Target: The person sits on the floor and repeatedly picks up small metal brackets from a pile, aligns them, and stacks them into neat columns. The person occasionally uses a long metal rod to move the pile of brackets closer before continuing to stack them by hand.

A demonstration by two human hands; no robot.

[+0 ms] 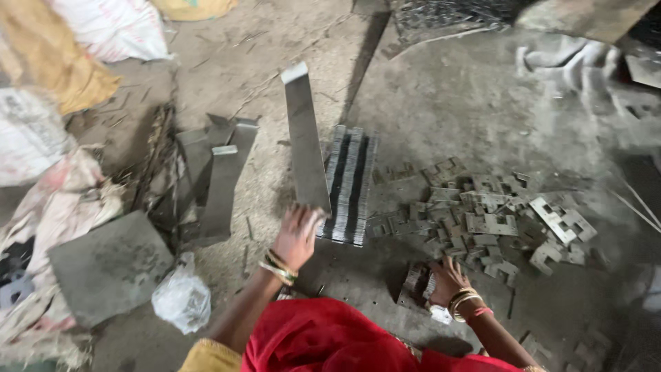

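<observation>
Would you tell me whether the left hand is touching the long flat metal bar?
Touching: the head view shows the left hand gripping the lower end of the long flat metal bar, fingers wrapped over its edge, with no gap.

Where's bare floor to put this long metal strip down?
Bare floor lies beyond the scattered metal plates, right of the stacked plate rows. Left of the rows, bars, a slab and sacks crowd it. The left hand holds the strip.

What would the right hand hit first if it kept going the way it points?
Probably the small stack of plates that the right hand already touches; beyond it lies the row of stacked plates. Depth is unclear from one view.
</observation>
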